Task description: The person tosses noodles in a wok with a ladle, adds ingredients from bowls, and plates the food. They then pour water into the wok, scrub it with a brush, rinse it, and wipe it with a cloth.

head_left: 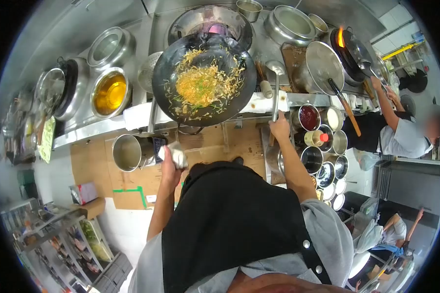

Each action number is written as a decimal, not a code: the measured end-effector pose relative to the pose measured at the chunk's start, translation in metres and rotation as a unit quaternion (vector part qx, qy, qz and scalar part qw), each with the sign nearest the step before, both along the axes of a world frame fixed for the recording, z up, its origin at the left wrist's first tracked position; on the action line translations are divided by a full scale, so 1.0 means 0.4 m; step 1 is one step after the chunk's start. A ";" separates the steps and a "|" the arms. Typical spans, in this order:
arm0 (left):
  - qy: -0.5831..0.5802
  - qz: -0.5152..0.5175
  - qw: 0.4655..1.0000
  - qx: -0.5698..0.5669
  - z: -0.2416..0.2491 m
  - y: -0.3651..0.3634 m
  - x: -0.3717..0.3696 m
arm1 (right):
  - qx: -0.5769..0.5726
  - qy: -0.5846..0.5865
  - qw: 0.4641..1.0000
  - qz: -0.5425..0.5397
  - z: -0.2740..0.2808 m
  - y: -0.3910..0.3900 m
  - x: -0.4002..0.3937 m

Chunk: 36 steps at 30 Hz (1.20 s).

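In my left hand (168,168) is a bunched white cloth (179,155), held low in front of the stove. My right hand (280,128) is closed around the handle of a metal ladle (275,95), whose bowl points away from me beside the wok. A large black wok (242,100) rests at the stove's front edge, between and beyond my hands. Fried noodles (200,83) with green bits are spread inside it. Neither hand touches the wok.
Left of the wok stand a bowl of yellow oil (111,93) and a pot (128,152). Several sauce containers (309,117) line the right side. A co-worker (401,127) works there near an open flame (341,38). A wooden-handled strainer (322,66) juts out.
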<state>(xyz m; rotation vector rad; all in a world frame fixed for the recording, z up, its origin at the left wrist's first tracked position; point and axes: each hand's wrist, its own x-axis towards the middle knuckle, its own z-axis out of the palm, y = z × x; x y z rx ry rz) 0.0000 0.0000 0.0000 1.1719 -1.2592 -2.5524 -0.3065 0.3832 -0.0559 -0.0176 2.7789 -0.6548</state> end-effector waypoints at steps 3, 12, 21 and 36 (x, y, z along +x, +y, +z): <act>-0.068 0.054 0.995 0.041 0.022 0.101 -0.165 | 0.030 0.056 0.998 0.015 -0.003 0.101 -0.015; -0.038 0.115 0.991 0.058 0.070 0.028 -0.401 | -0.148 0.091 0.981 -0.082 0.085 -0.009 -0.042; 0.156 -0.045 0.982 -0.097 -0.083 -0.214 -0.791 | -0.280 -0.021 0.958 0.052 0.452 -0.383 -0.096; 0.028 -0.025 0.999 -0.018 -0.022 -0.264 -0.751 | -0.130 0.017 0.979 0.155 0.479 -0.552 -0.253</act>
